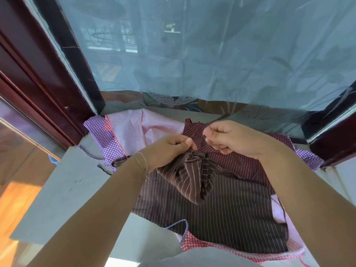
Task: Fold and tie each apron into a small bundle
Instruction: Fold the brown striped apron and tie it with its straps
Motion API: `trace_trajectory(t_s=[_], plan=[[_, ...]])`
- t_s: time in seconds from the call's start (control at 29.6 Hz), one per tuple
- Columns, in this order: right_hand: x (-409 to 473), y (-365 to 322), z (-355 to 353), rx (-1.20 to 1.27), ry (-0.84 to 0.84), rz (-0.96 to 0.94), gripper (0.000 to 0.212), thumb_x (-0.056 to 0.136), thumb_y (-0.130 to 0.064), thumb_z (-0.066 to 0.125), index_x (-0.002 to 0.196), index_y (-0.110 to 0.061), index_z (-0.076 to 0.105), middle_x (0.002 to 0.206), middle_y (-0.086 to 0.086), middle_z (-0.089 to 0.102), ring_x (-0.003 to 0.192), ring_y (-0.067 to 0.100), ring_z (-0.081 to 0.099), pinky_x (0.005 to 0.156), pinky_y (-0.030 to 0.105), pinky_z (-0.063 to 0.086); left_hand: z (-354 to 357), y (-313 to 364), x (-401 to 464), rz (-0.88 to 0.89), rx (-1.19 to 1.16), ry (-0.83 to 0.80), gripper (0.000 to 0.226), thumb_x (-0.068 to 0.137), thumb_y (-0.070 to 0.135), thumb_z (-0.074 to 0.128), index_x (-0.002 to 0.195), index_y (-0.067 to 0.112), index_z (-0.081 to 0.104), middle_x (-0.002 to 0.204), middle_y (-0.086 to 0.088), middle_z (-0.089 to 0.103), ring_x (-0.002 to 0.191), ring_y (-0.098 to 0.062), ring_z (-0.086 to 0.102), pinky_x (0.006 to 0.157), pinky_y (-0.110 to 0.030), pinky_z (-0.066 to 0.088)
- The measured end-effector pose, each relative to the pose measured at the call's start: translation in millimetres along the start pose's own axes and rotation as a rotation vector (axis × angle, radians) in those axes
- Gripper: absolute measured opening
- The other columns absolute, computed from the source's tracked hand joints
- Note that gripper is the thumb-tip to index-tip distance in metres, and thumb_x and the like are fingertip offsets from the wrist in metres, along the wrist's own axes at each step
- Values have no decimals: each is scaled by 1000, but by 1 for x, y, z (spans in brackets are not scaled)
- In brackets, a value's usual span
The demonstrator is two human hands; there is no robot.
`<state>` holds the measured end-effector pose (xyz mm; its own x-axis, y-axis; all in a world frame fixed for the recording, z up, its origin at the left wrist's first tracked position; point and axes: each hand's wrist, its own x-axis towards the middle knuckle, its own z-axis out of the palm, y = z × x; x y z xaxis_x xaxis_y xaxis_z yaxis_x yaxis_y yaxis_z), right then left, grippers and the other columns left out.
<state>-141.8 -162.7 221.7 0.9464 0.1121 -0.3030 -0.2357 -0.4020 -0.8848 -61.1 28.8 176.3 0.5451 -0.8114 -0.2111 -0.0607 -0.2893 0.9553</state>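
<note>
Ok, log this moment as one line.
step: tying bundle | left hand: pinching brown striped bundle | right hand: pulling strap | flat aprons: underneath

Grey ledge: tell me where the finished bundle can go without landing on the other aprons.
Bare grey ledge lies left of the flat brown pinstriped apron, outside the left forearm, with another strip near its front edge. The middle and right are crowded: the pink and purple checked aprons, the maroon striped apron and the brown striped bundle between both hands.

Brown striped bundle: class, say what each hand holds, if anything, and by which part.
The left hand pinches the brown striped bundle at its gathered top. The right hand has curled fingers, seemingly pinching a thin strap; the strap itself cannot be made out clearly.
</note>
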Motion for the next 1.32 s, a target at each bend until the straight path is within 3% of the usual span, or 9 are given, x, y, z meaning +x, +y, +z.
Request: trace_trajectory(t_s=[0.14, 0.24, 0.37, 0.57, 0.74, 0.88, 1.01, 1.11, 1.32], plan=[[9, -2, 17, -60, 166, -166, 32, 88, -43, 54, 90, -11, 62, 59, 4, 54, 48, 11, 41, 50, 24, 34, -1, 4, -1, 24, 78, -59, 34, 92, 46, 49, 82, 20, 67, 79, 3, 68, 78, -8, 62, 83, -32, 48], [13, -3, 29, -48, 320, -288, 10, 88, -32, 62, 79, -28, 61, 101, 8, 70, 49, -2, 52, 52, 13, 38, -1, 8, -2, 52, 138, -90, 45, 89, 46, 45, 90, 7, 67, 89, -14, 69, 81, -14, 63, 87, -36, 50], [12, 1, 33, -331, 454, -421, 13, 87, -34, 65, 77, -36, 56, 116, -7, 65, 84, 6, 62, 73, 31, 49, -5, 12, -6, 88, 285, -137, 50, 91, 48, 42, 97, 5, 66, 96, -12, 70, 90, -19, 65, 93, -38, 49], [15, -1, 31, -439, 376, -384, 28, 83, -48, 61, 81, -21, 62, 77, -9, 60, 67, 4, 54, 66, 42, 48, -3, 20, -8, 161, 602, -105, 60, 91, 53, 34, 93, 1, 62, 89, -16, 66, 85, -27, 63, 81, -41, 49], [15, -17, 18, -449, 235, -281, 28, 79, -59, 46, 73, -33, 55, 92, -14, 49, 82, 3, 51, 73, 24, 42, 7, 18, -9, 116, 491, -29, 43, 100, 37, 39, 95, 0, 61, 92, -16, 65, 86, -25, 62, 83, -34, 47], [3, -19, 6, -191, 16, -70, 25, 85, -43, 57, 90, -19, 59, 64, -8, 62, 58, 3, 57, 56, 21, 46, 8, 13, -10, 101, 379, 13, 34, 100, 38, 35, 105, 14, 59, 100, -4, 68, 96, -18, 63, 90, -35, 49], [-3, -9, 5, -3, -3, 14, 13, 93, -18, 60, 87, -6, 60, 64, -1, 60, 59, 11, 58, 56, 22, 48, 9, 13, -6, 139, 331, 80, 34, 101, 36, 37, 106, 10, 60, 97, -6, 68, 93, -19, 63, 89, -39, 49], [-7, -4, 7, 135, -11, 64, 8, 92, -12, 60, 84, -11, 62, 69, -3, 63, 59, 8, 54, 55, 19, 44, 10, 9, -1, 128, 322, 176, 38, 100, 36, 41, 98, 4, 61, 90, -14, 68, 85, -25, 63, 86, -47, 49], [-11, 4, 18, 105, 125, 40, 3, 87, -17, 68, 84, -17, 68, 83, -2, 66, 81, 11, 60, 83, 26, 47, 12, 11, 3, 174, 314, 222, 46, 97, 36, 49, 82, -7, 60, 80, -27, 60, 66, -18, 50, 68, -38, 46]])
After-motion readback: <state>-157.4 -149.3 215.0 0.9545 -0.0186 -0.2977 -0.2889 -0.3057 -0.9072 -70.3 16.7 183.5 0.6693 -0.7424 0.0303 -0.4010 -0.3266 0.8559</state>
